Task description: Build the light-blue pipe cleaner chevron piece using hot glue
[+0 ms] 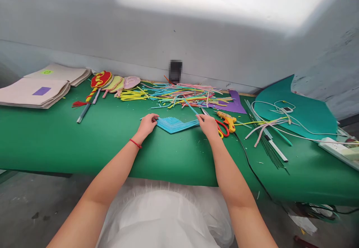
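Note:
A blue piece made of pipe cleaners laid side by side in zigzag rows (pixel 171 125) lies on the green table between my hands. Its left end is pinched by my left hand (pixel 148 124), which has a red string bracelet at the wrist. At the piece's right end, my right hand (pixel 208 124) is closed on blue pipe cleaner, and one blue strand (pixel 191 106) sticks up and left from its fingers. Scissors with red and yellow handles (pixel 223 128) lie just right of that hand, partly hidden by it.
Loose coloured pipe cleaners (pixel 179 94) lie behind my hands. A yellow glue gun (pixel 228 121) with a black cord is on the right, near wires, a marker (pixel 276 149) and a teal sheet (pixel 297 113). Paper stacks (pixel 35 91) and fan-shaped crafts (pixel 101 79) are at left.

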